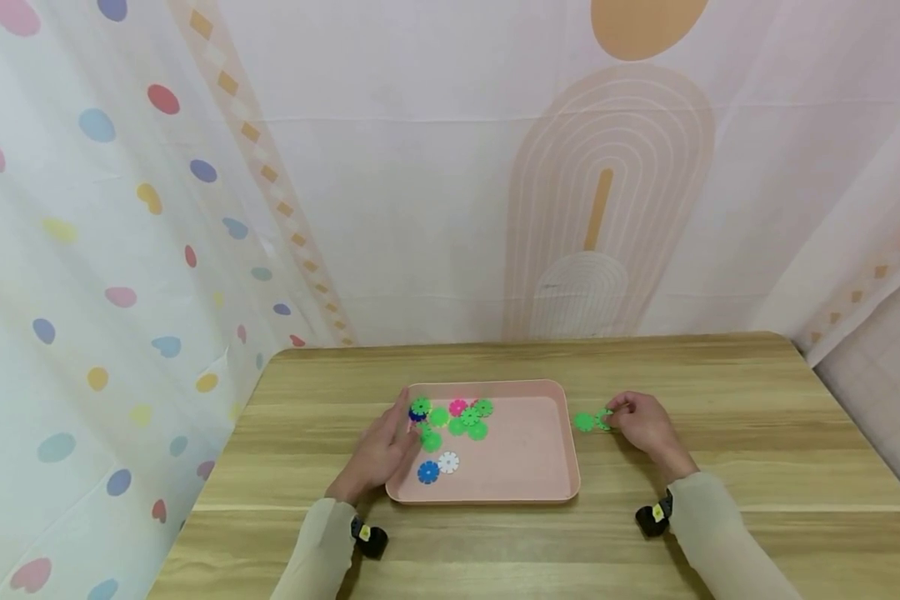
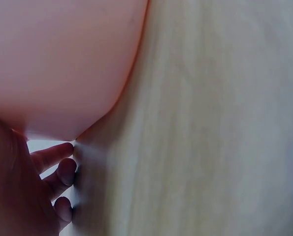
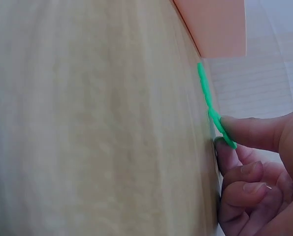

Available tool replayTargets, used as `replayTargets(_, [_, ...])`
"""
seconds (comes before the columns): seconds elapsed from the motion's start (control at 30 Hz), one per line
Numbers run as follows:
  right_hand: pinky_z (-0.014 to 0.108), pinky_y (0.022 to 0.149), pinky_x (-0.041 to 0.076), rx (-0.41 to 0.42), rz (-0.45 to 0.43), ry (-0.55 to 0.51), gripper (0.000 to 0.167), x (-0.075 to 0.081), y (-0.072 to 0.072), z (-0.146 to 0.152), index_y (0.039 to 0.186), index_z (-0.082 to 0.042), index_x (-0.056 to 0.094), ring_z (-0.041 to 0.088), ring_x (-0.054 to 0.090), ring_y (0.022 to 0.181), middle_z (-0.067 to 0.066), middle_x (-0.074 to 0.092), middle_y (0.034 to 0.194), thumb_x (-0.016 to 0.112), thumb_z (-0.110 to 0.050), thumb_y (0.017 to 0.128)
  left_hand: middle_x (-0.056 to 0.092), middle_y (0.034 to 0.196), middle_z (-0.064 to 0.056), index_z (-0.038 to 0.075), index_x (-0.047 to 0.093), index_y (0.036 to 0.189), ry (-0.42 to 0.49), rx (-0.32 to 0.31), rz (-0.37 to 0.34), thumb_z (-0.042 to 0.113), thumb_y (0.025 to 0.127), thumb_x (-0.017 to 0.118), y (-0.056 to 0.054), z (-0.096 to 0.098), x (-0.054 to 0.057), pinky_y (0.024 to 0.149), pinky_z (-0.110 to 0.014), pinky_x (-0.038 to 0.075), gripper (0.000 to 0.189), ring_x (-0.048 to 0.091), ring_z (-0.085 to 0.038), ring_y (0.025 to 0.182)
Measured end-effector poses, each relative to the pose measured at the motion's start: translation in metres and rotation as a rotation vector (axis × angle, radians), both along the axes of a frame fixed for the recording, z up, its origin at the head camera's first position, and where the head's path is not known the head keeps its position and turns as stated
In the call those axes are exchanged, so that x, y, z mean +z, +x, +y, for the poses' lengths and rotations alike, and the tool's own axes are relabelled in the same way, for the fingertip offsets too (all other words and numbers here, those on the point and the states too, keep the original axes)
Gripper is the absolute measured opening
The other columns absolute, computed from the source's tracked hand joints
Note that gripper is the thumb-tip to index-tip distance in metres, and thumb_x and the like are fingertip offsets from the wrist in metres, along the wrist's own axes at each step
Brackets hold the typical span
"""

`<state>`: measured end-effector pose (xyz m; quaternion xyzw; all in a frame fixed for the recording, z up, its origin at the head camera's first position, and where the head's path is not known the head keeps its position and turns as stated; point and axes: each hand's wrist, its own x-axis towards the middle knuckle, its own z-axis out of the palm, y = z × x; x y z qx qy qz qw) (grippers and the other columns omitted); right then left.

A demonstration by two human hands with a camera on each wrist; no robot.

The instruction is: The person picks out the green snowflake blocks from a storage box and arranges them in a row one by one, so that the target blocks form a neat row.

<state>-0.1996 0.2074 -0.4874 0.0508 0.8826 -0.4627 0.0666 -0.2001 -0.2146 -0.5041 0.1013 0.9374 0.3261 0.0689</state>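
Pinching green discs (image 1: 584, 422), the right hand (image 1: 645, 423) sits beside a tray (image 1: 525, 446); the left hand (image 1: 379, 448), fingers apart, touches it.

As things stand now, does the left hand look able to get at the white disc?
Probably yes. The left hand is at the left edge of the tray, and the white disc lies uncovered inside; the flat blue disc beside it hardly seems an obstacle.
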Motion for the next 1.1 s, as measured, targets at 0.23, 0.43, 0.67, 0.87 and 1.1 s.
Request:
replayTargets(0.23, [0.03, 0.061, 0.041, -0.036, 0.0, -0.001, 0.016, 0.0009, -0.0006, -0.0013, 0.099, 0.003, 0.065, 0.018, 0.049, 0.07, 0.005, 0.058, 0.077, 0.069, -0.008, 0.088, 0.018, 0.165, -0.011, 0.017, 0.007, 0.161, -0.008, 0.007, 0.005, 0.036, 0.104, 0.047, 0.0, 0.0, -0.0014, 0.118, -0.062, 0.012, 0.072, 0.019, -0.04, 0.149])
replayTargets(0.43, [0.03, 0.061, 0.042, -0.048, -0.009, -0.007, 0.017, 0.0025, 0.0009, -0.0017, 0.098, 0.004, 0.063, 0.019, 0.049, 0.069, 0.006, 0.057, 0.076, 0.07, -0.007, 0.087, 0.019, 0.165, -0.011, 0.017, 0.008, 0.161, -0.011, 0.014, 0.007, 0.036, 0.104, 0.047, 0.0002, 0.0006, -0.001, 0.117, -0.065, 0.01, 0.071, 0.019, -0.041, 0.149])
replayTargets(0.67, [0.03, 0.064, 0.043, -0.044, -0.01, 0.027, 0.016, 0.0044, 0.0015, -0.0022, 0.097, 0.003, 0.064, 0.022, 0.053, 0.076, 0.009, 0.06, 0.083, 0.07, -0.006, 0.086, 0.02, 0.164, -0.011, 0.016, 0.009, 0.161, -0.015, 0.02, 0.016, 0.035, 0.104, 0.047, 0.0011, 0.0005, -0.0006, 0.117, -0.065, 0.011, 0.071, 0.021, -0.041, 0.149])
replayTargets(0.87, [0.031, 0.063, 0.041, -0.039, -0.025, 0.027, 0.016, 0.0034, 0.0013, -0.0019, 0.098, 0.003, 0.063, 0.021, 0.051, 0.074, 0.008, 0.058, 0.081, 0.069, -0.007, 0.087, 0.019, 0.165, -0.01, 0.015, 0.01, 0.161, -0.01, 0.019, 0.017, 0.034, 0.104, 0.048, 0.003, 0.0005, -0.0001, 0.118, -0.063, 0.011, 0.071, 0.02, -0.039, 0.149])
replayTargets(1.1, [0.031, 0.063, 0.041, -0.032, -0.035, 0.027, 0.018, 0.0025, 0.0007, -0.0006, 0.1, 0.002, 0.063, 0.021, 0.05, 0.073, 0.008, 0.057, 0.081, 0.07, -0.009, 0.087, 0.02, 0.165, -0.01, 0.015, 0.01, 0.161, -0.013, 0.022, 0.021, 0.036, 0.104, 0.048, 0.0025, 0.0012, 0.0007, 0.117, -0.065, 0.01, 0.072, 0.02, -0.039, 0.149])
